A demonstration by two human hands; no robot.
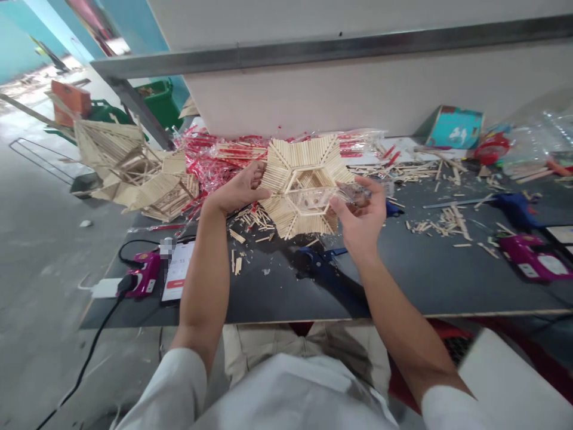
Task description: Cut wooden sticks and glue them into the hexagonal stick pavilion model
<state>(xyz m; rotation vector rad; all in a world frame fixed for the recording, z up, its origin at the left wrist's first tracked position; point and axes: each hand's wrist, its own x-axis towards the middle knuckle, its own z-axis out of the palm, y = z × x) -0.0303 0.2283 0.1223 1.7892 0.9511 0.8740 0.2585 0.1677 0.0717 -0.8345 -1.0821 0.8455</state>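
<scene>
A hexagonal craft piece made of pale wooden sticks [304, 155] is held up over the dark table, with a six-sided opening in its middle. My left hand [239, 190] grips its left edge, thumb in front and the other fingers partly hidden. On the right side, my right hand [364, 221] pinches a clear crinkled plastic piece [308, 198] that stretches across the opening. Whether those fingers also touch the sticks I cannot tell. Beneath the craft piece lies a blue glue gun [329, 272], and small cut sticks [255, 220] are scattered near my left hand.
A larger stick structure [134, 167] stands at the left edge. Red-and-clear wrappers [201, 161] line the back. At front left are a phone [176, 280] and a purple power strip [145, 275]. Another blue glue gun [514, 209], a second purple power strip [532, 257] and a turquoise box [454, 128] are right.
</scene>
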